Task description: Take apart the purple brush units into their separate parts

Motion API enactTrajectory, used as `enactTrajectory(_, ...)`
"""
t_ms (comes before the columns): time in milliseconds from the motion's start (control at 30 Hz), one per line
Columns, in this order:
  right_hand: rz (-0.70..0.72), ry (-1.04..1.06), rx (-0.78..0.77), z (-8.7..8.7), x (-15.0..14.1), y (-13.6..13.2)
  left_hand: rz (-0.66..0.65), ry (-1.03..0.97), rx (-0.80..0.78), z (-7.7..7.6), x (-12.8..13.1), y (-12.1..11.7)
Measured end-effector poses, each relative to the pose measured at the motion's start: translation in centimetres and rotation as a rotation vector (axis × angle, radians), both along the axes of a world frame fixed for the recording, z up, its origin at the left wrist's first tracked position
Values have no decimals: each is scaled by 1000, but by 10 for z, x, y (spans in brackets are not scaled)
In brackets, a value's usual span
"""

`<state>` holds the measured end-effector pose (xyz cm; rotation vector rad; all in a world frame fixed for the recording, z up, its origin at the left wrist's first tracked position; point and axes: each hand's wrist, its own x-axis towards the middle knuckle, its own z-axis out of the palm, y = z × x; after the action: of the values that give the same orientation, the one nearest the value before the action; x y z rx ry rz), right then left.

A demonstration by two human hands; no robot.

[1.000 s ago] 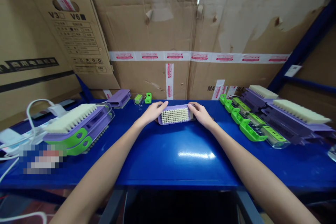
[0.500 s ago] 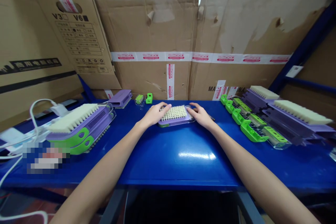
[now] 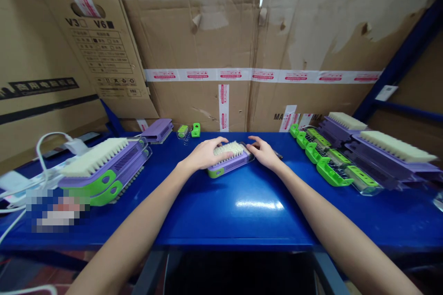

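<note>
A purple brush [image 3: 232,165] with cream bristles on top and a green end at its left sits on the blue table before me. My left hand [image 3: 208,153] is closed around it, thumb over the bristles and fingers along the far side. The brush's right end lies slightly farther from me than its green end. My right hand [image 3: 263,151] is beside the clear right end, index finger stretched out and thumb close to that end; whether the thumb touches it I cannot tell. A dark thin object [image 3: 278,155] lies partly hidden behind my right hand.
Stacked purple brushes [image 3: 104,166] stand at the left, near white cables [image 3: 43,147]. Another purple piece [image 3: 157,130], a clear-and-green part [image 3: 182,131] and a green cap [image 3: 195,130] lie at the back. Green caps [image 3: 332,173], springs and more brushes [image 3: 398,147] line the right.
My left hand has shifted its grip farther over the bristles, and the brush has turned and tilted, its green end coming nearer. My right hand's fingers have lifted slightly off the right end.
</note>
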<state>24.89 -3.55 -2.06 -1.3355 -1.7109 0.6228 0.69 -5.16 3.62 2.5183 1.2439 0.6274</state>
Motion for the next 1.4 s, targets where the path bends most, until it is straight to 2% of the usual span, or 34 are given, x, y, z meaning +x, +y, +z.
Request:
enactTrajectory(267,-5,-36,19,3,-1,-3,-45,234,153,1,1,-9)
enactTrajectory(633,-18,-69,20,4,-2,-3,42,213,174,-4,-7,4)
enactTrajectory(1033,45,-31,68,-3,1,2,33,155,163,-8,-12,11)
enactTrajectory(1233,72,-61,13,1,-3,-4,37,136,174,-9,-16,14)
enactTrajectory(1400,75,-146,47,5,-5,-11,36,131,151,-9,-17,15)
